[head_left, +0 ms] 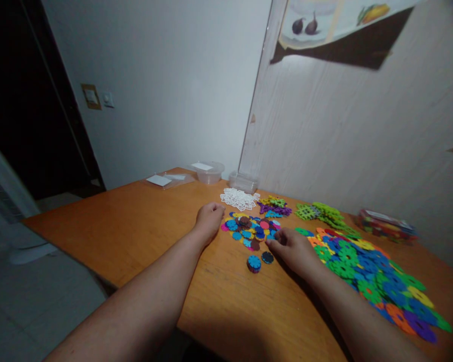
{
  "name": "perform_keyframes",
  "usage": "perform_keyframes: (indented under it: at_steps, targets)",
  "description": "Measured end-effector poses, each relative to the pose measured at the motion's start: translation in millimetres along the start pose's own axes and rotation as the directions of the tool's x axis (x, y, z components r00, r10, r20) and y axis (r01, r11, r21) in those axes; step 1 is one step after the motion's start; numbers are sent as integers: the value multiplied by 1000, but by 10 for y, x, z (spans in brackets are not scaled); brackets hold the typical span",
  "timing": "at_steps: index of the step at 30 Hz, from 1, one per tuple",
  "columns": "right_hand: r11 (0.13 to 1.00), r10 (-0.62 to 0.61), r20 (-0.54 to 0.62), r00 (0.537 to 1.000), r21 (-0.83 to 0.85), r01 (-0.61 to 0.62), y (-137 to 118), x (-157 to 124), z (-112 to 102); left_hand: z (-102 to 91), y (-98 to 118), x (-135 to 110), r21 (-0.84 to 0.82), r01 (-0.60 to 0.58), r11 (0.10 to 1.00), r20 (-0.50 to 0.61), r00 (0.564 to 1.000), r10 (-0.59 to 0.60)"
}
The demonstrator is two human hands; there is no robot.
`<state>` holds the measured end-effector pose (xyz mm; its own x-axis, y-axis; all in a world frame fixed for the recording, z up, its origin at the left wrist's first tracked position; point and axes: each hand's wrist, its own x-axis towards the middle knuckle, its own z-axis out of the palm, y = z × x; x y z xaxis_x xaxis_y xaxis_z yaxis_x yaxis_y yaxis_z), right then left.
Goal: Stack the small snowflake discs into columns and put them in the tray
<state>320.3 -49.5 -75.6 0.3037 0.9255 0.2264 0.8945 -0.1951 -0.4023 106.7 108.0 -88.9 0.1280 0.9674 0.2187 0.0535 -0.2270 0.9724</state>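
A loose pile of small flower-shaped plastic discs (245, 234) in blue, brown, yellow and pink lies between my two hands. My left hand (210, 221) rests at the pile's left edge with its fingers curled in; their inner side is hidden. At the right edge, my right hand (294, 250) has thumb and fingers bent together at the discs, and whatever they pinch is too small to make out. Just in front of the pile stands a short stack of discs (254, 263) with a blue one on top. Beside that stack sits a black disc (267, 257).
Large coloured ring pieces (366, 269) spread under and beyond my right forearm. White lattice pieces (240, 199), purple and yellow snowflake pieces (275, 206) and green pieces (324, 213) lie behind. Clear tubs (210, 173), plastic bags (166, 180) and a filled packet (385, 225) stand along the wall.
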Motion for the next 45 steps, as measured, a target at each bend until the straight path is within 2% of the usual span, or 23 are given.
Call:
perform_keyframes:
  at_steps: [6, 11, 13, 15, 18, 20, 22, 24, 26, 30, 33, 36, 39, 45]
  targets:
    - [990, -38, -24, 999, -135, 35, -68, 0, -3, 13, -19, 4, -6, -6, 1000, -10, 1000, 6]
    - [989, -84, -34, 996, -124, 79, -48, -13, -53, 8, -18, 8, 4, -4, 1000, -11, 1000, 4]
    - [996, -92, -31, 995, -21, 92, -35, -28, -68, 6, -18, 11, 8, 0, 1000, -14, 1000, 0]
    - [980, -34, 7, 999, 195, 32, -27, -58, -75, 4, -20, 15, 17, -1, 1000, -15, 1000, 2]
    - [828, 94, 163, 982, 536, -168, -49, -132, -90, 3, -24, 18, 34, -7, 999, -8, 1000, 8]
    - [724, 103, 280, 954, 636, -265, -92, -183, -118, 2, -23, 15, 41, -9, 999, -4, 1000, 9]
    - [679, 75, 368, 927, 661, -318, -140, -221, -151, 3, -19, 11, 38, -9, 999, -3, 1000, 9]
    - [688, 67, 403, 913, 644, -335, -168, -236, -171, 5, -13, 7, 32, -7, 999, -5, 1000, 7]
    - [742, 78, 389, 918, 592, -314, -156, -225, -166, 6, -8, 4, 28, -7, 1000, -8, 1000, 7]
    - [888, 87, 206, 975, 427, -170, -53, -156, -123, 5, -6, 2, 29, -8, 1000, -9, 1000, 8]
    - [967, -5, 92, 996, 255, -19, -7, -108, -125, 3, -6, -3, 29, -10, 1000, -9, 1000, 10]
    - [984, -121, 109, 987, 147, 105, -8, -84, -150, 0, 1, -9, 34, -11, 999, -9, 1000, 11]
    - [981, -183, 136, 974, 88, 172, -5, -66, -154, -4, 9, -12, 44, -12, 999, -8, 1000, 12]
    - [989, -146, 167, 975, 56, 138, 28, -39, -118, -3, 17, -8, 52, -6, 999, -14, 1000, 7]
